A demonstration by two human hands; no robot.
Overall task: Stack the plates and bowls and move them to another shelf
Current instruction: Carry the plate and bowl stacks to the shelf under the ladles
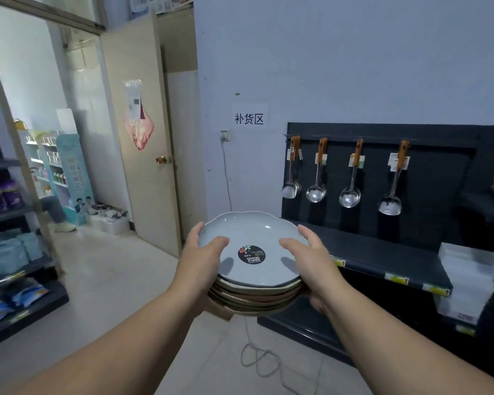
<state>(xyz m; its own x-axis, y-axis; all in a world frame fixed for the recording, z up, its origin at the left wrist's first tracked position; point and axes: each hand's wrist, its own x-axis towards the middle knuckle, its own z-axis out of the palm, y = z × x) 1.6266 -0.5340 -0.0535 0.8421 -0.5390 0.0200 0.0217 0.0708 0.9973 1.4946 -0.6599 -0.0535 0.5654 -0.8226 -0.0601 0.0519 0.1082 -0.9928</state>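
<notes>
I've got left hand [201, 256] and right hand [311, 259] clamping the plate stack [254, 292], thumbs on top, arms outstretched.

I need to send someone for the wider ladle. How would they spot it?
Find the dark pegboard on the wall right of the held plate stack. Four utensils hang along it; take the rightmost ladle, the one with the broadest bowl.

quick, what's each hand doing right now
Left hand: closed on the left side of the plate stack, thumb on the top plate.
Right hand: closed on the stack's right side, thumb on top.
</notes>
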